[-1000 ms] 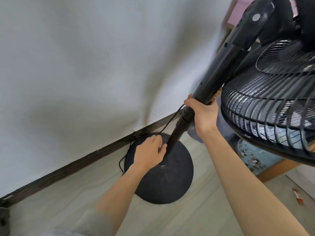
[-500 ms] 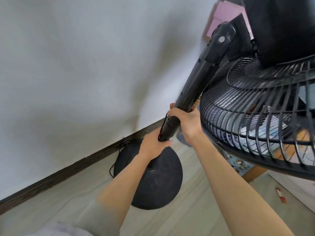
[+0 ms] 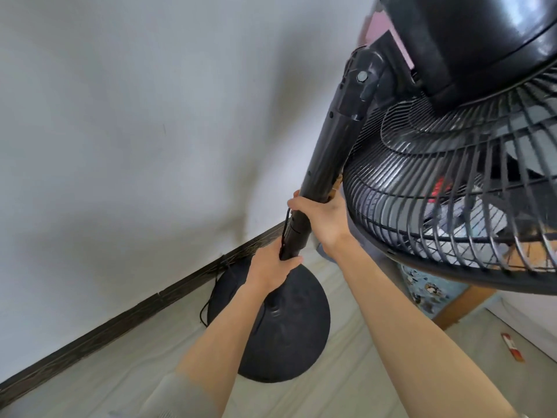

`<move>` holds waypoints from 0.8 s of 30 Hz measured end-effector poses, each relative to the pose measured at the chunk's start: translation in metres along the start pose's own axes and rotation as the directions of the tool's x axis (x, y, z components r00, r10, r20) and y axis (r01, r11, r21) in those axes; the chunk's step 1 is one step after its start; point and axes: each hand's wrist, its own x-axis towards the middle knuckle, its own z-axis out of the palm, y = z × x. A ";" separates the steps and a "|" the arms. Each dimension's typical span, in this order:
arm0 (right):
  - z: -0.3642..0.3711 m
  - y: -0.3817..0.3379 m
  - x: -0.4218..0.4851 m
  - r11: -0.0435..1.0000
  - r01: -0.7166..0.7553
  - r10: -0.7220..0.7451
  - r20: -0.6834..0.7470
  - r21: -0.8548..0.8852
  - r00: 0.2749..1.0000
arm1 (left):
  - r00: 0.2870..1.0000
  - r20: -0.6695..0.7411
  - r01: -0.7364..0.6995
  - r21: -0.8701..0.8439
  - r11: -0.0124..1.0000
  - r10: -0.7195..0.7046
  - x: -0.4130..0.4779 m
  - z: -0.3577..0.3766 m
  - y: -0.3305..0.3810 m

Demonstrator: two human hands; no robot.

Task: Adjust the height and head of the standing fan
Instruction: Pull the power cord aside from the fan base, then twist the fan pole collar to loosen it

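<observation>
The standing fan [image 3: 428,182] rises from the floor [image 3: 376,366] close to a pale wall [image 3: 135,116], its round black base [image 3: 289,333] by the dark skirting board [image 3: 90,333]. Both hands clasp the black pole [image 3: 324,164]: the left hand [image 3: 272,268] has its grip clenched around the lower collar where the power cord [image 3: 211,300] runs down, and the right hand [image 3: 324,220] grasps the pole just above it. The wire grille [image 3: 452,206] and the motor housing [image 3: 470,40] loom overhead at right.
</observation>
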 end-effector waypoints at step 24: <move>0.006 0.076 -0.039 0.928 -0.076 0.033 -0.122 -0.366 0.992 | 0.988 0.031 -0.152 0.025 0.988 0.151 0.003 -0.075 0.165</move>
